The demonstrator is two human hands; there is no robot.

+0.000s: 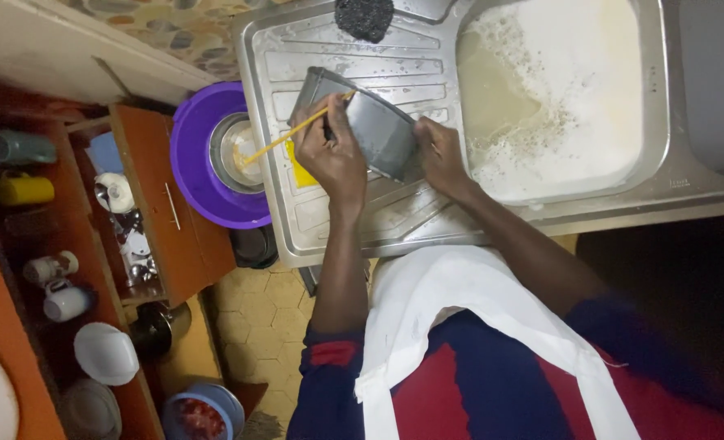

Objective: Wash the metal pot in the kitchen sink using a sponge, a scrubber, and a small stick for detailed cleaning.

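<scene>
Standing at a steel sink unit [492, 208], looking straight down. Both hands on a grey metal tray [371, 124], held up on edge over the ribbed drainboard [297, 57], just left of the basin. Left hand [335, 153] wrapped over the tray's near-left edge, fingers curled shut on it, and also pinching a thin yellow stick [284, 137]. Right hand [442, 153] clamped on the tray's right corner, fingers closed around the rim.

Tray's long axis running from far-left down to near-right, so sitting right between the two hands, tilted face toward the body. Stick poking out leftward from the left fingers, tip landing over a steel bowl [235, 151] inside a purple basin [195, 163]. Left hand clearly the nearer one to that bowl.

Sink basin on the right full of murky, foamy water [557, 90]. Dark scrubber [363, 16] at the far edge of the drainboard. Yellow sponge-ish thing [301, 173] under the left hand, mostly hidden. Cupboard shelves with mugs [60, 285] off to the left.
</scene>
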